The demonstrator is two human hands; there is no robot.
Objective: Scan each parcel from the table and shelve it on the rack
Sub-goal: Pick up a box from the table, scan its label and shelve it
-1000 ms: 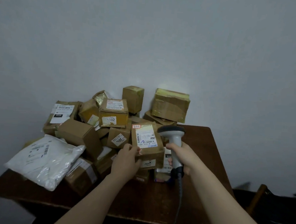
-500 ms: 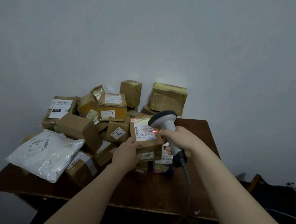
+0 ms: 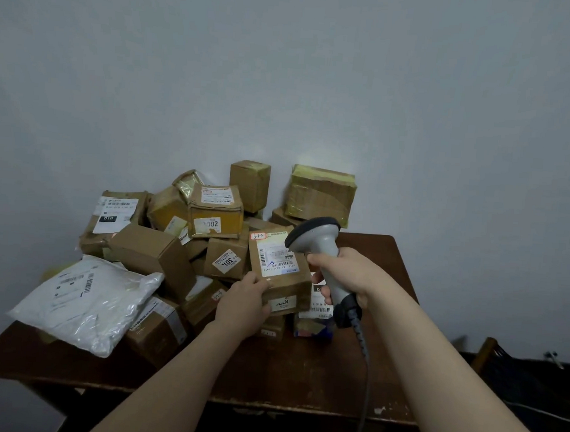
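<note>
Two hands work above the table: left hand grips the labelled parcel; right hand grips the scanner, head just beside the label.

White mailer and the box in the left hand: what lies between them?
In the head view, brown cartons of the pile lie between the white mailer and the held box.

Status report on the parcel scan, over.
Left hand grips brown cardboard parcel, white label up. Right hand holds grey handheld scanner at label. Other parcels piled behind.
</note>
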